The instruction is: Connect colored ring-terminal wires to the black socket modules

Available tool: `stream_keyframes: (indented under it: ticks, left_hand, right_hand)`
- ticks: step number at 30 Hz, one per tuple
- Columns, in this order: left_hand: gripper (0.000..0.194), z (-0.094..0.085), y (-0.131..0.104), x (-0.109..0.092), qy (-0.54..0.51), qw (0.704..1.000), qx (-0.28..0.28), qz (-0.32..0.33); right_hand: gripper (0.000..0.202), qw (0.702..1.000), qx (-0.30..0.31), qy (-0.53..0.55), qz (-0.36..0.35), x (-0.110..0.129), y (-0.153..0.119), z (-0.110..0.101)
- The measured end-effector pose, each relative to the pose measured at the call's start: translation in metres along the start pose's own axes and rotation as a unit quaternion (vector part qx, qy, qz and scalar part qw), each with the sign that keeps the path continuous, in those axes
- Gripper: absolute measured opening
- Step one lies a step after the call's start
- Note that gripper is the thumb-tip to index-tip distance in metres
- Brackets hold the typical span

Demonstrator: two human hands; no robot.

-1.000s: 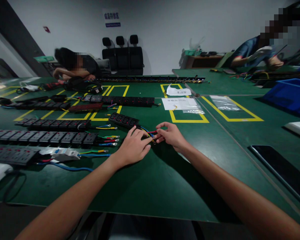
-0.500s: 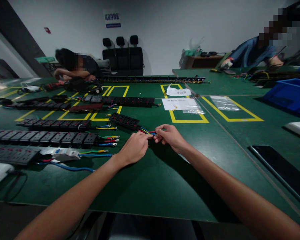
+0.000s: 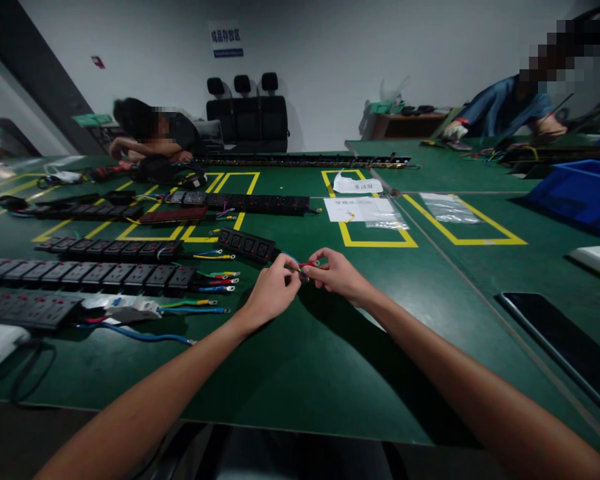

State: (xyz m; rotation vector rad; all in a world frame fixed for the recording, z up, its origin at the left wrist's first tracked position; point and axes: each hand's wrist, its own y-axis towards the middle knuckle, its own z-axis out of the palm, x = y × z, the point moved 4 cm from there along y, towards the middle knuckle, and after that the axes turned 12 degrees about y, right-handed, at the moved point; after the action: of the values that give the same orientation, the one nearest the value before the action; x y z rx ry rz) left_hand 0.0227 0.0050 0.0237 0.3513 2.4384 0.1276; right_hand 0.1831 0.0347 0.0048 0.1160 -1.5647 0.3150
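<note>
A short black socket module (image 3: 246, 245) lies on the green table (image 3: 260, 387) just beyond my hands. Coloured wires (image 3: 291, 259), blue, red and yellow-green among them, run from its right end to my fingers. My left hand (image 3: 274, 288) pinches the wires close to the module, thumb and forefinger together. With its fingertips my right hand (image 3: 339, 273) grips the wire ends. A red wire end with a metal lug shows above the right thumb. My fingers partly hide which wire each hand holds.
Long socket strips (image 3: 105, 275) with lugged wires lie at left. A phone (image 3: 555, 343) and blue bin (image 3: 580, 197) are at right; papers (image 3: 350, 209) and a plastic bag (image 3: 450, 208) lie ahead. Across the table are two people, one (image 3: 155, 133) leaning down, one (image 3: 505, 107) handling cables.
My left hand has shifted from pointing at the wire ends to pinching the wires nearer the module. My right hand stays almost in place. The red wire's lug now shows.
</note>
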Motion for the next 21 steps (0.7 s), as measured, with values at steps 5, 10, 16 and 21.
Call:
stream_keyframes:
  ticks: [5, 10, 16, 21]
  left_hand:
    - [0.022, 0.0020, 0.0016, 0.0013, -0.036, 0.999, 0.005, -0.032]
    - [0.021, 0.0020, 0.0009, -0.0010, -0.037, 0.999, 0.002, -0.034]
    - [0.027, 0.0044, -0.0010, -0.0002, -0.048, 0.998, -0.006, -0.049]
    - [0.027, 0.0058, -0.0012, 0.0004, -0.049, 0.997, -0.014, -0.065]
  right_hand:
    - [0.018, 0.992, -0.012, -0.063, -0.109, 0.0004, 0.0039, 0.0002]
    - [0.022, 0.993, -0.020, -0.049, -0.101, -0.0026, 0.0043, -0.0002]
    - [0.014, 0.996, -0.045, -0.011, -0.078, -0.0014, 0.0040, -0.0029]
    - [0.020, 0.997, -0.060, 0.038, -0.025, 0.0007, 0.0048, -0.0038]
